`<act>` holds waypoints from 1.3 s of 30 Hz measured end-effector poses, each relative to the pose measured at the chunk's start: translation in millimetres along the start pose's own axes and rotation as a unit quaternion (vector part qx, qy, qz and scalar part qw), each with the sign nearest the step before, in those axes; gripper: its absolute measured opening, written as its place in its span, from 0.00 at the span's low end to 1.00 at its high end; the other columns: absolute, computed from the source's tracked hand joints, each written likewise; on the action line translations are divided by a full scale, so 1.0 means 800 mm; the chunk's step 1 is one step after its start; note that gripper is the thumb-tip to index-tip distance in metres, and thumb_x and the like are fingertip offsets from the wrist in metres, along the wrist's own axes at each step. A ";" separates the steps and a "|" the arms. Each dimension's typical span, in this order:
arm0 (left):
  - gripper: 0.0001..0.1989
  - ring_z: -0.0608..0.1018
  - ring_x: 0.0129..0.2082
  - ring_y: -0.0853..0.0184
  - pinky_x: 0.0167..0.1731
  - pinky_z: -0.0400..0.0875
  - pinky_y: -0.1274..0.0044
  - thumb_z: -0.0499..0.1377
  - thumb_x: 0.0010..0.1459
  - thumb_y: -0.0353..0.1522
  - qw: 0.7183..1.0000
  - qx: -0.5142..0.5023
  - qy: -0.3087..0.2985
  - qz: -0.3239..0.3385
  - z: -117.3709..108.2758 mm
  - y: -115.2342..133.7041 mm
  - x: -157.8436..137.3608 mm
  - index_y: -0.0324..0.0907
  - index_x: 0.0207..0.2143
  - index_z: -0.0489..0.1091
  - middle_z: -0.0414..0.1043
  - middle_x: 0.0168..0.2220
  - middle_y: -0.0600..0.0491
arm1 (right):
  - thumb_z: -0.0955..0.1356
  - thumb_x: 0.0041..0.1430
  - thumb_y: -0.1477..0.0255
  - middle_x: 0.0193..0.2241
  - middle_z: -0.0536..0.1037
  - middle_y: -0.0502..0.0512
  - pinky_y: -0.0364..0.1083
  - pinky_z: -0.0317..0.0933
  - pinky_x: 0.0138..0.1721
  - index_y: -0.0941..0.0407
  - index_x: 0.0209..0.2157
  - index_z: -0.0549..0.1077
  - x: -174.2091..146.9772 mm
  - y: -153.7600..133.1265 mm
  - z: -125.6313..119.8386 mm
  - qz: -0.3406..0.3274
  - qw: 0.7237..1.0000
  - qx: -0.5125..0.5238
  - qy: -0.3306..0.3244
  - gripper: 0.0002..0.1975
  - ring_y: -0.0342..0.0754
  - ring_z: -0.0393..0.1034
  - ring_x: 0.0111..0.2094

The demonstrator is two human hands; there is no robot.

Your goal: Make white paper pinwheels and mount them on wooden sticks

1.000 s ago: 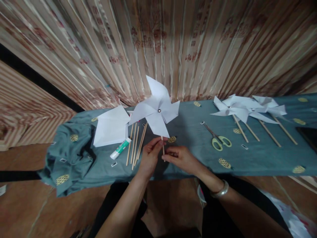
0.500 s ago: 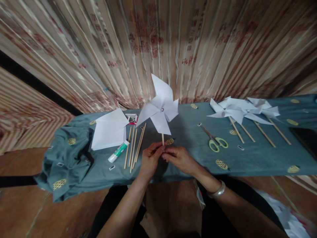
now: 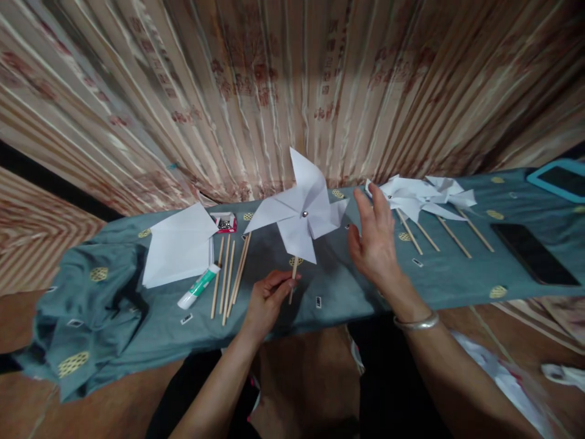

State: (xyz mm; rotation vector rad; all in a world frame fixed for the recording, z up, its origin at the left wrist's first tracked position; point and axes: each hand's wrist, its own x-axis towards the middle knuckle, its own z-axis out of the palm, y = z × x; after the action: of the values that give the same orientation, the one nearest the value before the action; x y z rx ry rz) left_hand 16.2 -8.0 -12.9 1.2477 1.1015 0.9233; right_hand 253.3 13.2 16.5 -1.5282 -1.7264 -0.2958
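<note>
A white paper pinwheel (image 3: 301, 213) with a metal pin at its centre stands upright over the table's middle. My left hand (image 3: 267, 302) pinches its wooden stick near the lower end. To the right of the blades, my right hand (image 3: 377, 241) is raised with fingers apart, holding nothing and not touching the pinwheel. Just beyond that hand lie several finished paper pinwheels (image 3: 411, 198), overlapping one another, their sticks pointing toward me. The scissors seen earlier are hidden behind my right hand.
Left on the green cloth (image 3: 114, 244) are stacked white paper (image 3: 178, 247), a small box of pins (image 3: 225, 223), a glue stick (image 3: 198, 286) and several wooden sticks (image 3: 228, 274). A black phone (image 3: 534, 253) and blue-framed tablet (image 3: 560, 178) lie right. A patterned curtain (image 3: 256, 91) hangs behind.
My right hand has let go of the pinwheel's stick, moved up and right, and opened. My left hand keeps hold of it. The view has turned right, bringing the tablet into sight.
</note>
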 end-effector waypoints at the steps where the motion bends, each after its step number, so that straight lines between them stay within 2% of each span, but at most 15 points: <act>1: 0.10 0.78 0.36 0.64 0.40 0.69 0.75 0.65 0.51 0.38 1.000 0.003 -0.004 -0.001 0.001 0.000 0.000 0.43 0.33 0.82 0.80 0.33 0.51 | 0.60 0.60 0.80 0.70 0.50 0.63 0.67 0.49 0.64 0.51 0.69 0.50 0.000 0.002 0.000 -0.004 1.000 -0.009 -0.010 0.36 0.61 0.43 0.71; 5: 0.10 0.78 0.36 0.63 0.38 0.70 0.74 0.65 0.50 0.38 1.000 0.009 -0.012 -0.008 0.006 -0.001 0.000 0.44 0.32 0.82 0.80 0.32 0.51 | 0.60 0.58 0.81 0.70 0.48 0.64 0.70 0.48 0.63 0.50 0.69 0.50 -0.003 0.010 0.001 -0.004 0.999 -0.017 -0.037 0.38 0.64 0.41 0.71; 12: 0.10 0.79 0.37 0.62 0.39 0.71 0.74 0.65 0.50 0.39 1.000 0.016 -0.009 0.003 0.006 -0.001 0.002 0.44 0.32 0.82 0.80 0.33 0.51 | 0.63 0.59 0.77 0.68 0.55 0.65 0.69 0.50 0.63 0.53 0.61 0.63 -0.015 0.015 0.012 0.000 0.998 0.004 -0.057 0.27 0.62 0.44 0.70; 16: 0.10 0.78 0.34 0.63 0.37 0.70 0.75 0.64 0.50 0.38 1.000 0.019 0.001 0.012 0.005 0.000 0.003 0.44 0.32 0.82 0.80 0.32 0.52 | 0.63 0.56 0.77 0.66 0.59 0.66 0.66 0.52 0.63 0.56 0.55 0.69 -0.024 0.000 0.022 -0.006 0.996 0.029 -0.081 0.23 0.61 0.48 0.69; 20: 0.10 0.77 0.33 0.65 0.36 0.69 0.76 0.64 0.51 0.38 1.000 0.018 0.013 0.021 0.005 0.002 0.004 0.44 0.33 0.82 0.79 0.31 0.52 | 0.64 0.56 0.76 0.63 0.66 0.66 0.64 0.58 0.61 0.57 0.53 0.71 -0.034 -0.025 0.028 -0.024 0.987 0.091 -0.132 0.22 0.61 0.56 0.67; 22: 0.10 0.76 0.33 0.65 0.36 0.69 0.76 0.64 0.51 0.38 0.999 0.018 0.020 0.025 0.004 0.003 0.005 0.44 0.32 0.82 0.78 0.30 0.52 | 0.64 0.56 0.76 0.58 0.72 0.64 0.61 0.62 0.60 0.56 0.53 0.71 -0.036 -0.030 0.029 -0.028 0.976 0.130 -0.171 0.22 0.58 0.64 0.62; 24: 0.11 0.77 0.33 0.65 0.37 0.69 0.76 0.64 0.51 0.39 0.999 0.021 0.020 0.023 0.002 0.004 0.005 0.44 0.32 0.82 0.78 0.31 0.52 | 0.64 0.56 0.76 0.51 0.78 0.61 0.56 0.67 0.55 0.55 0.50 0.73 -0.034 -0.027 0.027 -0.004 0.970 0.148 -0.194 0.20 0.55 0.73 0.54; 25: 0.11 0.77 0.34 0.64 0.37 0.69 0.75 0.64 0.51 0.40 0.999 0.023 0.018 0.020 0.002 0.004 0.005 0.43 0.33 0.82 0.78 0.31 0.52 | 0.63 0.57 0.75 0.47 0.80 0.60 0.55 0.70 0.52 0.55 0.49 0.74 -0.032 -0.023 0.024 0.021 0.971 0.144 -0.191 0.18 0.54 0.76 0.48; 27: 0.12 0.77 0.34 0.64 0.37 0.69 0.75 0.64 0.52 0.40 0.999 0.026 0.015 0.016 0.000 0.003 0.004 0.43 0.33 0.81 0.78 0.31 0.52 | 0.63 0.59 0.73 0.43 0.81 0.60 0.54 0.73 0.46 0.56 0.48 0.74 -0.025 -0.011 0.017 0.077 0.980 0.116 -0.143 0.16 0.53 0.78 0.41; 28: 0.12 0.77 0.34 0.64 0.37 0.69 0.75 0.64 0.52 0.40 0.999 0.027 0.013 0.017 0.000 0.002 0.004 0.43 0.33 0.82 0.78 0.31 0.52 | 0.63 0.60 0.72 0.45 0.81 0.62 0.54 0.73 0.45 0.56 0.51 0.72 -0.020 -0.006 0.012 0.095 0.985 0.099 -0.103 0.18 0.54 0.78 0.42; 29: 0.11 0.77 0.34 0.64 0.37 0.69 0.75 0.64 0.52 0.40 0.999 0.029 0.009 0.018 0.000 0.000 0.003 0.44 0.33 0.82 0.78 0.31 0.52 | 0.63 0.61 0.72 0.49 0.78 0.64 0.56 0.72 0.47 0.57 0.55 0.69 -0.016 -0.001 0.008 0.094 0.990 0.082 -0.063 0.20 0.56 0.76 0.48; 30: 0.11 0.77 0.34 0.64 0.37 0.69 0.75 0.64 0.52 0.40 0.999 0.032 0.003 0.019 0.000 -0.001 0.003 0.44 0.33 0.82 0.78 0.31 0.52 | 0.63 0.62 0.72 0.55 0.74 0.66 0.58 0.69 0.51 0.57 0.60 0.65 -0.012 0.002 0.003 0.081 0.994 0.065 -0.029 0.24 0.58 0.71 0.55; 32: 0.10 0.78 0.34 0.63 0.38 0.70 0.74 0.64 0.52 0.39 0.999 0.037 -0.010 0.018 0.001 -0.004 0.001 0.45 0.33 0.82 0.79 0.32 0.51 | 0.63 0.62 0.74 0.65 0.61 0.67 0.63 0.60 0.60 0.56 0.66 0.56 -0.006 0.006 -0.005 0.030 0.999 0.031 0.009 0.31 0.61 0.55 0.67; 34: 0.09 0.78 0.35 0.63 0.39 0.70 0.74 0.64 0.53 0.38 0.999 0.041 -0.023 0.014 0.002 -0.005 -0.001 0.45 0.33 0.82 0.80 0.32 0.51 | 0.62 0.62 0.77 0.70 0.51 0.65 0.66 0.51 0.65 0.54 0.69 0.50 -0.003 0.006 -0.009 -0.012 1.000 0.002 0.007 0.35 0.61 0.43 0.71; 39: 0.10 0.77 0.35 0.63 0.36 0.69 0.75 0.63 0.53 0.39 0.998 0.041 -0.045 0.010 0.003 -0.007 -0.004 0.45 0.33 0.82 0.79 0.33 0.50 | 0.62 0.59 0.79 0.72 0.43 0.59 0.70 0.49 0.64 0.48 0.68 0.50 -0.006 0.006 -0.007 -0.020 0.999 -0.023 -0.028 0.37 0.63 0.39 0.71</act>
State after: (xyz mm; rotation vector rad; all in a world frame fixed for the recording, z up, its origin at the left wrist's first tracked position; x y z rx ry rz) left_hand 17.6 -12.3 -17.9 1.3564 1.0670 0.8352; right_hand 259.8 7.4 15.8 -1.5493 -1.8075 -0.3169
